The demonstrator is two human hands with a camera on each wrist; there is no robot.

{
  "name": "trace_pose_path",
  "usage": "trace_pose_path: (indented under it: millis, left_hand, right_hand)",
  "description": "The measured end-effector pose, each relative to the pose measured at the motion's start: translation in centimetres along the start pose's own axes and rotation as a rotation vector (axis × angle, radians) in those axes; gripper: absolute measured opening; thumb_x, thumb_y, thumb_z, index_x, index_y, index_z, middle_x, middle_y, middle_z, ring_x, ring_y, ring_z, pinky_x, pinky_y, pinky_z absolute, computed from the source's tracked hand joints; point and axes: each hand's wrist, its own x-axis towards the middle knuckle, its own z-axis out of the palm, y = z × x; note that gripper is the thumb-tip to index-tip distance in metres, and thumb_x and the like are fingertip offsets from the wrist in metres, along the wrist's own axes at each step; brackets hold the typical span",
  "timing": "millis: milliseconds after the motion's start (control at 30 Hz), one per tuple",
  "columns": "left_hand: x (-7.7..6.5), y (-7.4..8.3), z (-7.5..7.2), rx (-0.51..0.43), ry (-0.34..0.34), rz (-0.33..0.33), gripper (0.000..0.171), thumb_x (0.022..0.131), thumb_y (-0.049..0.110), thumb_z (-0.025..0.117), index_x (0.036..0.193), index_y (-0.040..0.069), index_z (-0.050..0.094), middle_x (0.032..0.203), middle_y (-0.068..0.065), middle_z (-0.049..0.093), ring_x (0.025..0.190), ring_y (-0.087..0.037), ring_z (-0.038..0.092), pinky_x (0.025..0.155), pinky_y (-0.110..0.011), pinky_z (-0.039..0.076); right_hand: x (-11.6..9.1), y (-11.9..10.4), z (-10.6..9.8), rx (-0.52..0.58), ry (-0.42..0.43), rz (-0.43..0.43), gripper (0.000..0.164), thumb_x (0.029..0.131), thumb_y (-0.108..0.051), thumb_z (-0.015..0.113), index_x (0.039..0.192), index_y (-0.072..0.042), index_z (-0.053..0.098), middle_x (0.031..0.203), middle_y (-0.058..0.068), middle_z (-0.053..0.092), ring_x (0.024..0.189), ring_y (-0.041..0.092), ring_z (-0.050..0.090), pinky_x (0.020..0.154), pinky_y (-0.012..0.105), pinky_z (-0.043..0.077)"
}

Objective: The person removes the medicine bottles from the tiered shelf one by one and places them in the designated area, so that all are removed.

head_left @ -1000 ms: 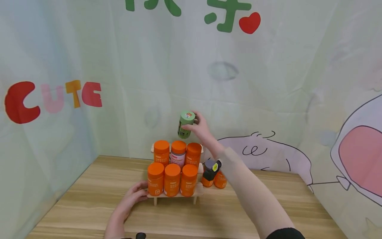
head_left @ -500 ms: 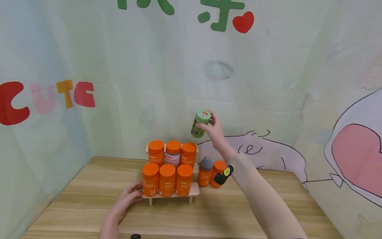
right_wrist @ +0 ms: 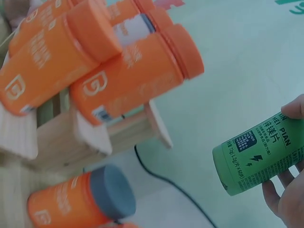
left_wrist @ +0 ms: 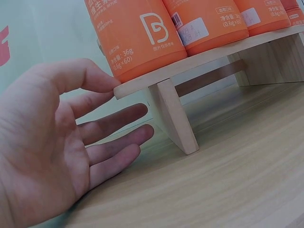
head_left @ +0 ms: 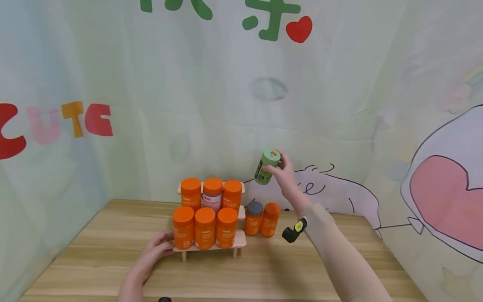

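Observation:
My right hand grips a green supplement bottle, thumb on one side and fingers on the other. The bottle is raised and tilted in front of the backdrop, right of the wooden display stand. My left hand is at the stand's left front corner, where its thumb and index finger pinch the board's end; the other fingers reach out below the board. Orange bottles stand in two rows on the stand's steps. Among them in the back row is a bottle with a pinkish label.
Right of the stand, on the wooden tabletop, are a grey-lidded orange bottle and an orange-lidded bottle. Behind everything hangs a printed cloth backdrop. A dark cable runs behind the stand in the right wrist view.
My right hand has carried the green bottle rightward, away from above the stand, then slightly down. My left hand stays at the stand's corner. The head view has turned a little to the right.

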Motion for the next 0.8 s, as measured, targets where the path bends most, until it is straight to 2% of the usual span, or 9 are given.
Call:
trace_pose_path:
  millis: [167,433,800]
  left_hand:
    - [-0.1,0.0,-0.2,0.001,-0.005,-0.008,0.056,0.093,0.006,0.050,0.143,-0.015,0.032,0.147,-0.033,0.036,0.095,0.004,0.057,0.084,-0.021,0.052]
    - [0.1,-0.2,-0.3,0.007,-0.012,-0.013,0.057,0.095,0.006,0.050,0.144,-0.015,0.031,0.147,-0.033,0.036,0.095,0.005,0.057,0.085,-0.022,0.053]
    - [0.4,-0.2,-0.1,0.008,-0.011,-0.006,0.057,0.095,0.006,0.049,0.144,-0.015,0.030,0.148,-0.033,0.034,0.094,0.005,0.058,0.084,-0.022,0.053]
  right_hand:
    - [-0.9,1.2,-1.3,-0.001,0.018,0.004,0.063,0.084,-0.003,0.062,0.143,-0.009,0.042,0.129,0.016,0.053,0.113,0.023,0.050,0.102,0.044,0.041]
    - [-2.0,2.8,-3.7,-0.027,0.049,0.055,0.064,0.086,-0.003,0.059,0.145,-0.007,0.037,0.137,0.020,0.048,0.124,0.027,0.045,0.110,0.049,0.034]
    - [-3.5,5.4,-6.7,-0.094,0.070,0.143,0.064,0.086,-0.004,0.056,0.146,-0.005,0.035,0.140,0.022,0.045,0.128,0.034,0.043,0.112,0.052,0.034]
